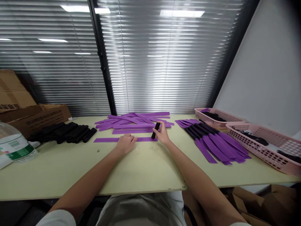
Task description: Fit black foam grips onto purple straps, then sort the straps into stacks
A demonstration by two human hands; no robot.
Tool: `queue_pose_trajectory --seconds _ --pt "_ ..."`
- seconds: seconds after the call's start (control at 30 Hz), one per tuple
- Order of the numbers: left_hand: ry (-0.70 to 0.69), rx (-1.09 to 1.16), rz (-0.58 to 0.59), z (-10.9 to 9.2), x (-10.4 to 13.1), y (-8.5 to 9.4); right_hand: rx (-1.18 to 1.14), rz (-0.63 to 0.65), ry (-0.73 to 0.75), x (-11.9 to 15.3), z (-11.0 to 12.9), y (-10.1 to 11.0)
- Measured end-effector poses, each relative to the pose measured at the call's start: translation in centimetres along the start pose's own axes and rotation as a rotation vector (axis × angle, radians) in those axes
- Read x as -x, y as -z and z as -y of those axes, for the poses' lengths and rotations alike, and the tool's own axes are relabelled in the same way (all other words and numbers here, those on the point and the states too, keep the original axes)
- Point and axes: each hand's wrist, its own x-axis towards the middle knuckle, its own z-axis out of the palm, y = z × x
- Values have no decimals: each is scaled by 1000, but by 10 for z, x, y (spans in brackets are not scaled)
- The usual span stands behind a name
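Note:
One flat purple strip (105, 140) lies crosswise on the table in front of me. My left hand (127, 142) rests on the middle of this strip, fingers stretched out and flat. Upright in my right hand (162, 134) is a short black foam grip (155, 130), pinched between thumb and fingers. Its lower end meets the strip's right end; whether the strip passes into it I cannot tell. Just behind my hands spreads a loose pile of purple strips (131, 121).
Black grips (72, 133) are heaped at left, near a cardboard box (47, 117) and a plastic bottle (17, 147). At right lie several purple strips with black grips on them (221, 144). Two pink baskets (261, 153) stand beyond them. Window blinds (150, 62) rise behind the table (141, 175).

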Motion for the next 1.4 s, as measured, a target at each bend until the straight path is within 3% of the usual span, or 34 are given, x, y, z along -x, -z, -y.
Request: queue_pose_trajectory --seconds 0.17,0.23,0.4,0.5,0.6,0.7,0.8,0.93,1.0,1.2,1.4 --pt "11 -8 4 1 -1 -2 729 32 44 0 14 13" --pt "13 -12 4 1 -1 -3 869 22 35 1 18 19" --pt "8 -9 8 1 -2 -3 804 0 35 3 18 23" --pt "-3 5 8 1 -1 -3 464 46 111 4 14 15" --pt "-22 24 5 1 -1 -2 9 27 79 3 12 2" --pt "-38 29 4 0 -1 -2 -132 23 62 4 10 -8" --pt "-42 32 7 -1 -1 -1 13 40 70 6 10 -7" --pt "-36 32 10 0 -1 -1 566 62 147 6 15 3" --pt "-32 31 14 0 -1 -2 727 85 158 6 18 7" --pt "-36 50 11 0 -1 -1 522 44 154 8 17 5" --pt "-39 61 19 0 -1 -2 712 49 154 9 23 6"
